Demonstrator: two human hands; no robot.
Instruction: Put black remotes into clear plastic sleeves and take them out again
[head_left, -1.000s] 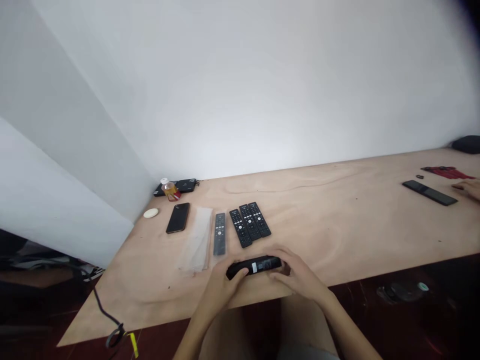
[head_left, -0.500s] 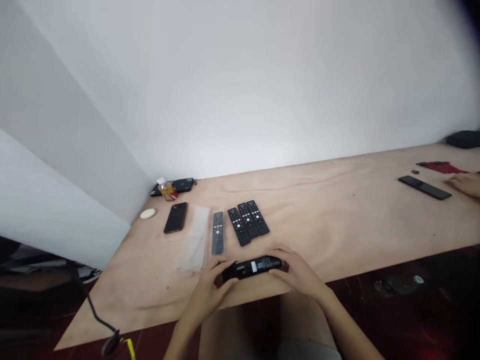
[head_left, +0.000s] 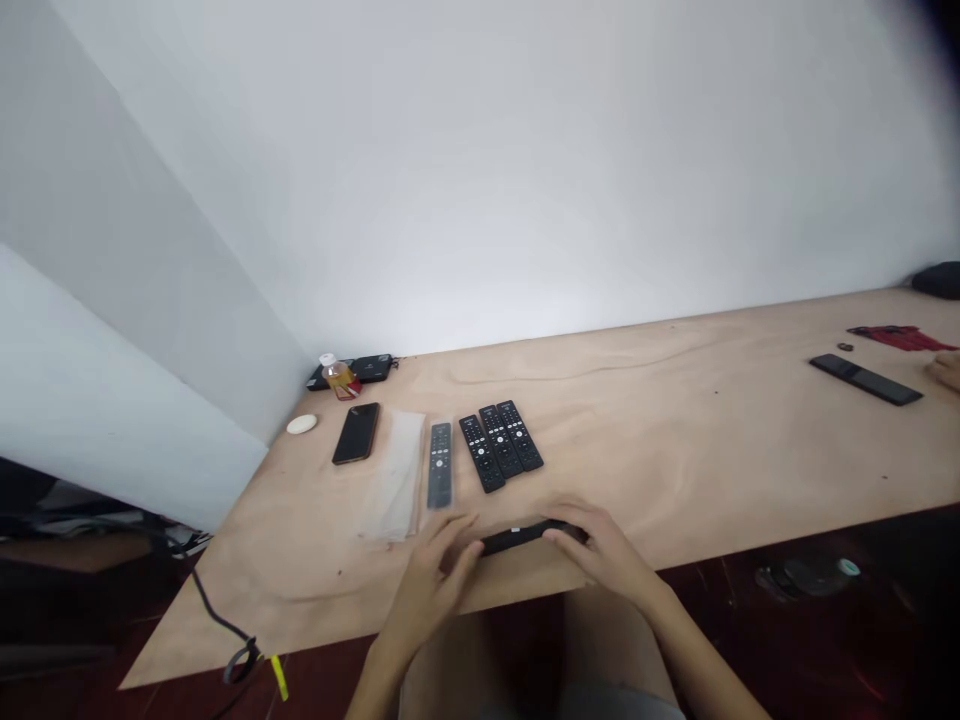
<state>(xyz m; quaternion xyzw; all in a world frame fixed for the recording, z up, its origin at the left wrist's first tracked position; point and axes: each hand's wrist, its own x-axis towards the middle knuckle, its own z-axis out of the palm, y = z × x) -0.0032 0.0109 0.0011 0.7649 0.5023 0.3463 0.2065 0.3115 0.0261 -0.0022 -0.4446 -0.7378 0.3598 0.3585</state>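
Black remote control sits between both hands at the plywood table's near edge. Right hand grips its right end; left hand looks half-open at the left end, hard to tell. Three black remotes at 12 o'clock.

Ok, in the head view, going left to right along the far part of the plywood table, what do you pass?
White oval disc → black smartphone → clear plastic sheet → remote in a clear sleeve → three black remotes side by side → slim black remote → another person's hand
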